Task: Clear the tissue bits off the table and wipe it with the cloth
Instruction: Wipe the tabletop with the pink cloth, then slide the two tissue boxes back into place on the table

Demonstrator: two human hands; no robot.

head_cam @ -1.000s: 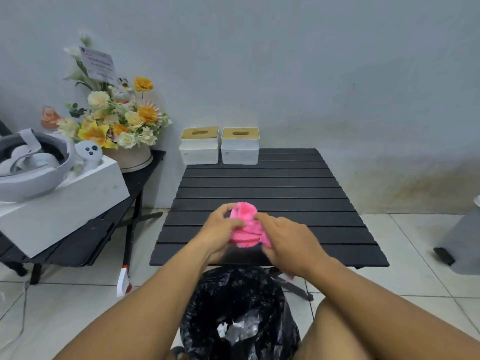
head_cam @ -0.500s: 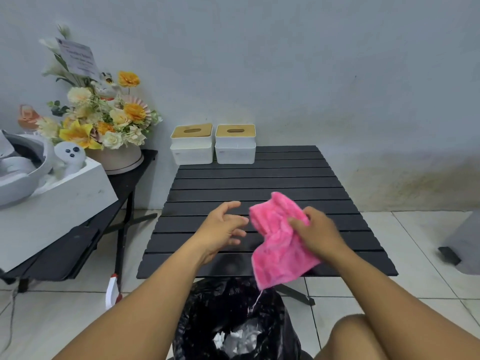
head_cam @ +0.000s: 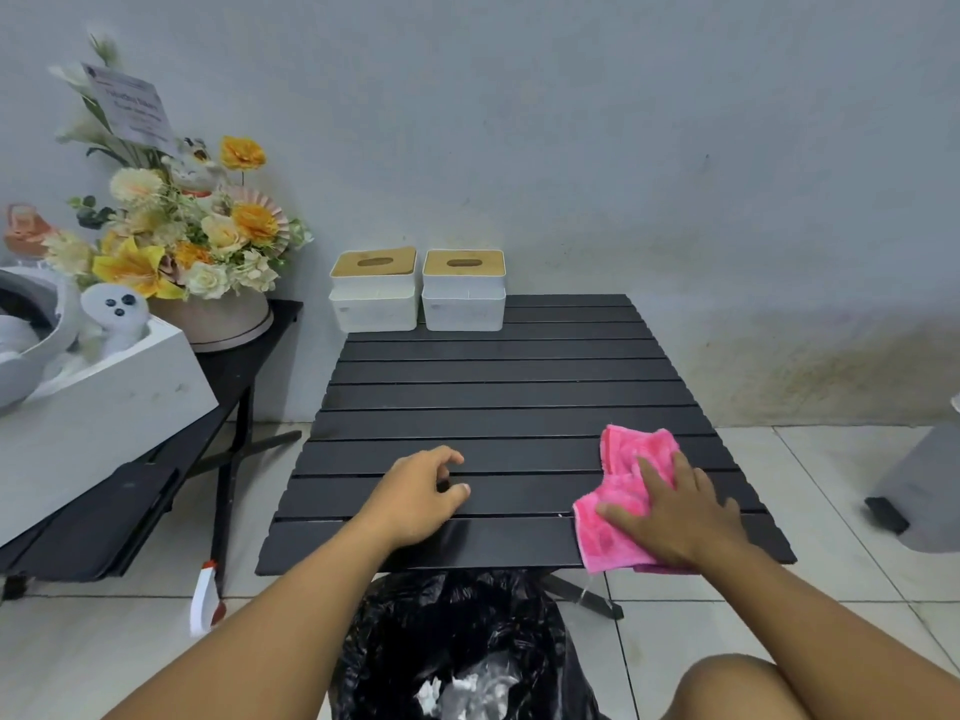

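Pressing flat with spread fingers, the right hand [head_cam: 675, 511] pins the crumpled pink fleecy cloth [head_cam: 631, 459] at the near right corner of the black slatted table [head_cam: 493, 376]. The slats run leftward from it, likely the wiping direction. The left hand [head_cam: 415, 496] rests loosely curled and empty at the near edge.
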